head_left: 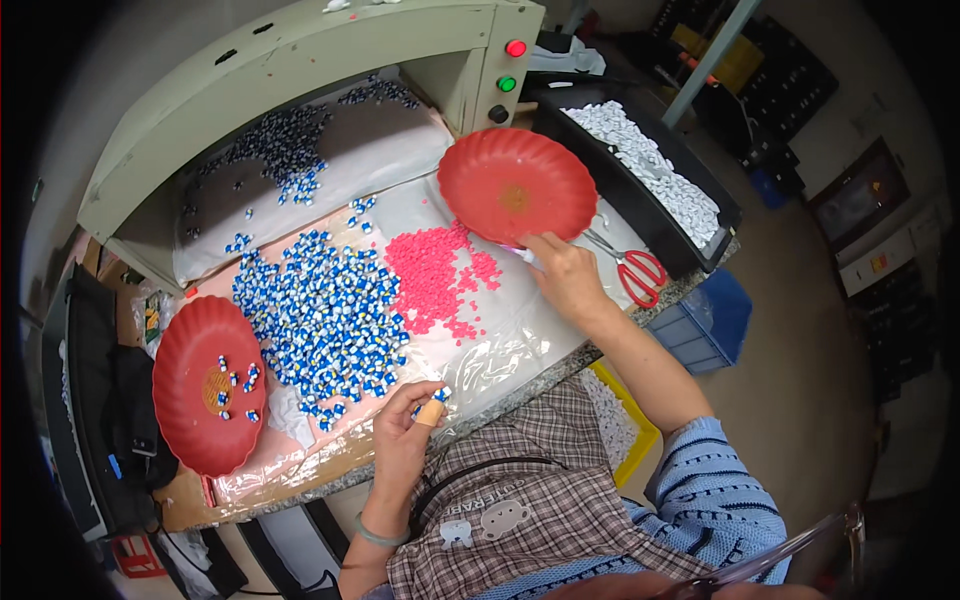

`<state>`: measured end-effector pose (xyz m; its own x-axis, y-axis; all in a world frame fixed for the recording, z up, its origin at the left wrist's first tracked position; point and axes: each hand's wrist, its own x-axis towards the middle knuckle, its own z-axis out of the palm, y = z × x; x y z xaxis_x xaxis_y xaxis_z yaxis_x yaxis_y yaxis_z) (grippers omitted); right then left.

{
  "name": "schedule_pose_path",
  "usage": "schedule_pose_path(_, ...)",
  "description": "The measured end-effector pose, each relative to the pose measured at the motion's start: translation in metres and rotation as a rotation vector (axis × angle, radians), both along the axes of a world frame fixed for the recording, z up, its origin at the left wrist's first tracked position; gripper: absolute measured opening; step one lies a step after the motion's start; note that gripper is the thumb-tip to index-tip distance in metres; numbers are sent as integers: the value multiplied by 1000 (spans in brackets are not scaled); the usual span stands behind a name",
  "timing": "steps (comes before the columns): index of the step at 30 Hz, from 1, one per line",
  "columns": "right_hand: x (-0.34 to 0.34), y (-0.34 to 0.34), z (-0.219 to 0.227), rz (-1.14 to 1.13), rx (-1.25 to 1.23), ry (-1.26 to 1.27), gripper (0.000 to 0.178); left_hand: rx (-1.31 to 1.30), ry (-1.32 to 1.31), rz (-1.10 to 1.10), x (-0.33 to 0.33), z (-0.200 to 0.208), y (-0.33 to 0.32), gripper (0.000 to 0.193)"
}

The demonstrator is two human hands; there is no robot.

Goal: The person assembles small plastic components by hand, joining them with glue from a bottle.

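Observation:
My left hand (400, 435) is closed near the table's front edge, pinching a small blue-and-white piece (441, 394) between thumb and fingertips. A tan cover wraps its thumb. My right hand (568, 280) is closed at the near rim of a red scalloped plate (515, 180); a slim white thing with a purple part (522, 254) shows at its fingertips, its kind unclear. A large spread of blue-and-white pieces (320, 325) lies left of centre. Beside it, between my hands, is a heap of small pink pieces (430, 280).
Red-handled scissors (640, 277) lie right of my right hand. Another red plate (185, 400) at left holds several blue-and-white pieces. A black tray (690, 262) of white pieces stands at right. Behind is a beige machine (330, 60) with a white belt carrying more pieces.

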<state>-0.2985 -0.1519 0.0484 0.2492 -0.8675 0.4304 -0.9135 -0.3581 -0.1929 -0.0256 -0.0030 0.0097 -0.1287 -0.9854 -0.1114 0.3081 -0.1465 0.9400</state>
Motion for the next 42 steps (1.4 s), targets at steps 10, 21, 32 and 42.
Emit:
schedule_pose_path(10, -10, 58, 78, 114, -313, -285, 23, -1, 6, 24, 1, 1, 2, 22)
schedule_pose_path(21, -142, 2, 103, -366, -566, 6, 21, 38, 38, -38, 2, -2, -3, 21)
schedule_pose_path(32, 5, 33, 9, -9, 181, -502, 9, 4, -9, 2, 1, 4, 0, 22)
schedule_pose_path(42, 32, 37, -7, 201, 305, -397, 13, 8, -6, -37, 4, 3, -2, 23)
